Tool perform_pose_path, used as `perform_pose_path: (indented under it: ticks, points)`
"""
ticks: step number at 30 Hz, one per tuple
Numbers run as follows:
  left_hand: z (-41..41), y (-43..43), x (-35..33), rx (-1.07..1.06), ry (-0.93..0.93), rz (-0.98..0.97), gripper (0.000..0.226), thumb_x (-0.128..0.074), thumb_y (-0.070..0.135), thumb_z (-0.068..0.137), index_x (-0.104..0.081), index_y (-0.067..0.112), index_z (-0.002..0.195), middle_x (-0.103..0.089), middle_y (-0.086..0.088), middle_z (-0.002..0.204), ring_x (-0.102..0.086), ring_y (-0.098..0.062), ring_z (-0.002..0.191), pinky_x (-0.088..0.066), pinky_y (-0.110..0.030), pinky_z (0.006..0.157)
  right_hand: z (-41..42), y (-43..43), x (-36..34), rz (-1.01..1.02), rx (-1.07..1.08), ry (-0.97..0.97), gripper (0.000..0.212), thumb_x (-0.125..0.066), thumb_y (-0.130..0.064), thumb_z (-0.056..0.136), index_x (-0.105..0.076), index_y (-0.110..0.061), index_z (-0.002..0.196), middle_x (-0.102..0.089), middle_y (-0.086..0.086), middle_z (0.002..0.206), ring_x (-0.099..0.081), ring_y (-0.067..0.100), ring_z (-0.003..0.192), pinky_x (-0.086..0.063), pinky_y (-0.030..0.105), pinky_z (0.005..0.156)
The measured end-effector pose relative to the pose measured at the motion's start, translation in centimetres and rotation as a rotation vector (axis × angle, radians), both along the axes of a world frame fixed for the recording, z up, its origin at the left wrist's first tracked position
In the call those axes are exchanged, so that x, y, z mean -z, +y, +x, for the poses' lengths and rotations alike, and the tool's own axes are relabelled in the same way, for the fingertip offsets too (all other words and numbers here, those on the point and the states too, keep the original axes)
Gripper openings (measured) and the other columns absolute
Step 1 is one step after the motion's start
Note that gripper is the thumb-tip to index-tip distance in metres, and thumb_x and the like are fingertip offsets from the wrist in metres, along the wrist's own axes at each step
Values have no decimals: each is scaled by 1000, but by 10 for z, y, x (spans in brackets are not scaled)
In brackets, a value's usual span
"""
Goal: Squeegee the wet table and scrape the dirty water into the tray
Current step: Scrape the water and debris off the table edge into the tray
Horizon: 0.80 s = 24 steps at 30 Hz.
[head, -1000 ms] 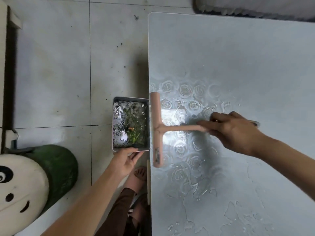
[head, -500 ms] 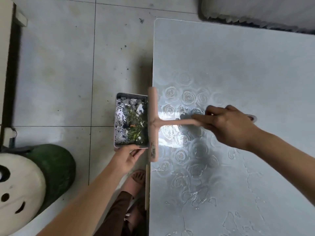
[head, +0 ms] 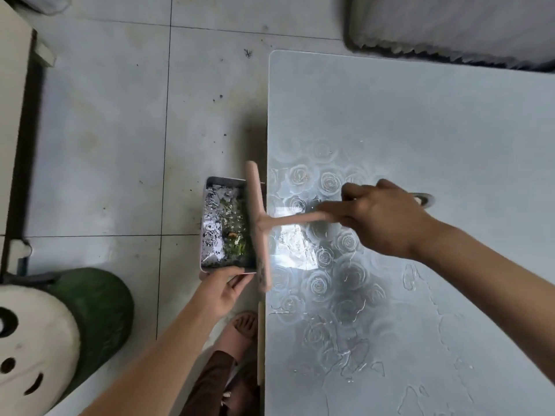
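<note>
A pink squeegee (head: 260, 226) has its blade past the left edge of the wet table (head: 405, 121), over the right side of the tray. My right hand (head: 381, 217) grips its handle above the rose-patterned tabletop. The metal tray (head: 207, 226) is held just below the table edge and contains dirty water with green scraps. My left hand (head: 223, 288) grips the tray's near rim. Puddles and streaks of water lie on the near part of the table.
Grey floor tiles (head: 120, 130) spread to the left. A panda-faced green stool (head: 60, 334) stands at the lower left. My sandalled foot (head: 240, 328) is beside the table edge. A fringed grey mat (head: 450, 28) lies beyond the table's far edge.
The squeegee slid left across the table until its blade passed the edge and hung over the tray. My left hand kept the tray at the edge.
</note>
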State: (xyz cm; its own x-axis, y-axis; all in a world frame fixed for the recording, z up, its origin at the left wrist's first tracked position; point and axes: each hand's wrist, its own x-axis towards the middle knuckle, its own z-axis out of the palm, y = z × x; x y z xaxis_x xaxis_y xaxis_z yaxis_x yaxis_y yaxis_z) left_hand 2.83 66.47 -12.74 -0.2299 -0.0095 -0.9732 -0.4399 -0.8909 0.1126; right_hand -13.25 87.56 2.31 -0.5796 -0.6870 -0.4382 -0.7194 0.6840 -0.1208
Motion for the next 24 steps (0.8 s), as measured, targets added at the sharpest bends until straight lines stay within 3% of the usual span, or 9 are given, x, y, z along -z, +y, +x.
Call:
perform_pose_path:
  ticks: [3,6,8,12,15,18,24]
  points:
    - [1,-2,-1,15,6,3,29,-43,-21,85,-55,5,88,-66,-19,88,-64,-30,88,-60,-37,70,-2,16,-13,-138,91,25,36,-52,-22,95,-57,-34,128,-54,-2,88,-59,26,72,-37,34,72]
    - [0,-4,2,-29,20,-5,33,-42,-23,84,-56,6,92,-67,-18,92,-63,-32,93,-57,-46,80,0,39,-20,-133,124,109,33,-60,-17,90,-64,-28,122,-56,2,81,-57,30,61,-45,37,67]
    - [-1,-4,2,-32,28,-11,35,-42,-23,84,-56,7,94,-67,-17,96,-63,-32,95,-54,-45,83,6,40,-15,-8,129,92,37,-54,-22,94,-56,-34,129,-55,-1,89,-58,27,70,-41,34,72]
    - [-4,-2,-2,18,8,-4,25,-44,-19,85,-58,1,93,-66,-17,90,-63,-26,87,-58,-28,56,21,20,-5,-50,170,-61,41,-41,-30,100,-40,-43,139,-49,-6,100,-57,19,89,-36,31,81]
    - [-6,-5,-3,-14,19,-15,42,-45,-19,83,-53,4,117,-63,-17,103,-63,-29,90,-60,-33,57,9,16,-8,-155,211,-14,39,-45,-31,99,-46,-39,137,-53,-1,102,-58,24,89,-37,33,76]
    - [-6,-14,-3,-65,53,-20,48,-42,-19,84,-54,10,120,-64,-16,109,-62,-36,92,-60,-43,66,-15,18,-10,-257,437,9,32,-45,-36,99,-56,-27,128,-53,7,92,-57,33,87,-44,35,71]
    - [1,-33,-17,-43,64,-48,42,-41,-16,87,-52,6,122,-64,-15,106,-61,-35,94,-60,-39,64,-45,5,21,-166,789,16,23,-41,-20,98,-54,-8,113,-49,13,93,-41,27,79,-29,28,69]
